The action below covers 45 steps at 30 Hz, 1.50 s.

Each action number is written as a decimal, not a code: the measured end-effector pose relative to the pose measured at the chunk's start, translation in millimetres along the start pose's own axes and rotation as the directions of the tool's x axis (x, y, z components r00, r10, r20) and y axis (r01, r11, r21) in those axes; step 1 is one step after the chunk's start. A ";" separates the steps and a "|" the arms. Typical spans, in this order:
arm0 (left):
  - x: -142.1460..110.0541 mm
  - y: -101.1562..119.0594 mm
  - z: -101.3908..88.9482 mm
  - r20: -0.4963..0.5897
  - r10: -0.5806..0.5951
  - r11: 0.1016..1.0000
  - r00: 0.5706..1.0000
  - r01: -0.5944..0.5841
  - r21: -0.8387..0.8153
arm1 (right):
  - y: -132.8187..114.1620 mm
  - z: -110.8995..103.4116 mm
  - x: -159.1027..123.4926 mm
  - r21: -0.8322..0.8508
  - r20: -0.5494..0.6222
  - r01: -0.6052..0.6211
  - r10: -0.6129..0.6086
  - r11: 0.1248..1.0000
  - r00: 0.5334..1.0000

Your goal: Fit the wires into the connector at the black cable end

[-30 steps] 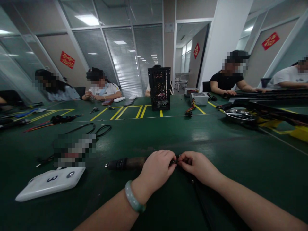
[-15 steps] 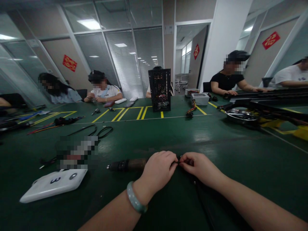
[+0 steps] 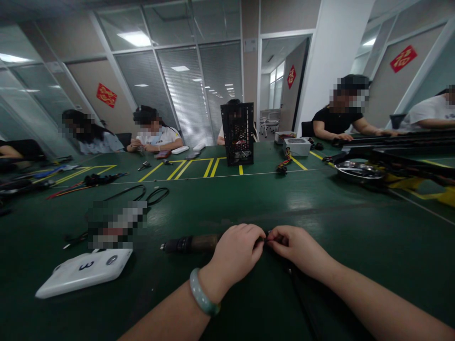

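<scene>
Left hand, with a bangle of pale green jade at the wrist, and right hand meeting low in the view, fingers of both pinched almost shut on a small black wire end, too small and shaded to tell whether plug or bare lead. Black cable trailing from that pinch toward 6 o'clock across the green table. Wrists low near the surface, probably for steadiness on such fine work. Just beside the left hand, at 9 o'clock, a cylindrical power tool with a black chuck, lying flat within easy reach. Farther off at 8 o'clock, a white pad marked 3; at 12 o'clock, a black mesh computer case; at 1 o'clock, a power supply and a steel tray — both near seated co-workers.
</scene>
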State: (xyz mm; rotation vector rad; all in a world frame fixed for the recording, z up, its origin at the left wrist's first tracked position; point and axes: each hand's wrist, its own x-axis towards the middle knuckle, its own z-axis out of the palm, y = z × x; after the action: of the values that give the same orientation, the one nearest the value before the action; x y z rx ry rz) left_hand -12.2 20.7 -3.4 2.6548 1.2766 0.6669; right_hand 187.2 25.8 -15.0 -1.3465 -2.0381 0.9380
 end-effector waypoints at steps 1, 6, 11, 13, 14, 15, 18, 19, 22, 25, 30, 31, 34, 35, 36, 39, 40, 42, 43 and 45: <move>0.1 -0.1 0.2 0.002 -0.001 1.000 1.000 0.001 0.004 | -0.1 -0.1 -0.2 0.000 -0.001 0.001 -0.001 1.000 1.000; 0.0 -0.1 1.0 0.013 0.025 0.999 1.000 -0.025 0.025 | -1.2 -0.3 -0.1 -0.015 -0.007 0.003 -0.003 1.000 1.000; -0.4 -0.2 0.5 0.009 0.019 1.000 1.000 -0.019 0.023 | -1.1 0.3 1.2 -0.011 -0.004 0.006 -0.006 1.000 1.000; -0.4 -0.8 0.8 0.011 0.007 1.000 1.000 -0.007 0.026 | -0.7 0.6 1.3 -0.009 -0.007 0.005 -0.005 1.000 1.000; -0.3 -1.2 1.1 0.013 0.001 1.000 1.000 -0.001 0.026 | -0.5 0.7 1.1 -0.005 -0.005 0.004 -0.004 1.000 1.000; -0.2 -1.6 1.4 0.014 -0.005 1.000 1.000 0.004 0.025 | -0.4 0.7 1.0 0.000 -0.001 0.002 -0.002 1.000 1.000; 0.0 -2.5 2.1 0.018 -0.010 1.000 1.000 0.010 0.013 | -0.8 0.8 0.6 0.007 0.004 0.000 0.000 1.000 1.000; 0.0 -2.6 2.0 0.020 -0.007 1.000 1.000 0.007 0.007 | -1.1 0.7 0.5 0.008 0.002 0.001 -0.001 1.000 1.000; 0.0 -2.6 1.0 0.024 0.005 1.000 1.000 -0.005 -0.003 | -2.0 0.6 0.7 0.007 0.005 0.007 -0.007 1.000 1.000; 0.0 -2.5 -0.1 0.025 0.015 1.000 1.000 -0.014 -0.008 | -2.7 0.5 0.5 -0.005 0.016 0.011 -0.011 1.000 1.000; 0.3 -3.7 1.6 0.018 0.020 1.000 1.000 -0.020 -0.004 | -6.1 -0.7 -1.1 -0.067 0.016 0.008 -0.007 0.998 1.000; 0.4 -4.2 2.3 0.018 0.020 1.000 1.000 -0.020 -0.004 | -7.0 -0.9 -1.4 -0.081 0.007 0.003 -0.002 0.997 1.000; 0.5 -5.3 4.0 0.019 0.025 1.000 1.000 -0.025 -0.004 | -8.1 -1.0 -1.8 -0.108 -0.019 -0.006 0.004 0.994 1.000; 0.5 -5.4 4.3 0.018 0.025 1.000 1.000 -0.025 -0.003 | -7.9 -0.8 -1.9 -0.108 -0.021 -0.004 0.002 0.994 1.000; 0.5 -5.3 4.5 0.017 0.025 1.000 1.000 -0.025 -0.001 | -7.5 -0.5 -1.9 -0.105 -0.022 0.000 -0.002 0.994 1.000; 0.3 -3.9 4.2 0.008 0.003 1.000 1.000 -0.003 0.004 | -5.2 0.6 -1.8 -0.100 -0.027 0.009 -0.012 0.995 1.000; 0.3 -3.4 3.9 0.004 -0.012 1.000 1.000 0.012 0.006 | -4.4 1.0 -1.6 -0.102 -0.029 0.011 -0.014 0.995 0.999; 0.0 -2.2 3.3 -0.005 -0.041 0.999 0.999 0.041 0.011 | -2.7 1.7 -1.2 -0.102 -0.032 0.011 -0.014 0.995 0.999; -0.1 -1.8 3.0 -0.007 -0.048 0.999 0.999 0.048 0.014 | -1.9 1.9 -1.0 -0.102 -0.032 0.009 -0.013 0.995 0.999; -0.5 -1.0 2.0 -0.002 -0.046 0.999 0.999 0.046 0.017 | -0.5 2.3 -0.4 -0.101 -0.038 0.002 -0.006 0.995 0.999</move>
State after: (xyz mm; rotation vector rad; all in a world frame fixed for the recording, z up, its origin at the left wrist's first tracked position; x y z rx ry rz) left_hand -12.2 21.1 -5.6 2.6295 1.3456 0.6555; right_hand 185.4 24.7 -16.0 -1.4017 -2.0829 0.8104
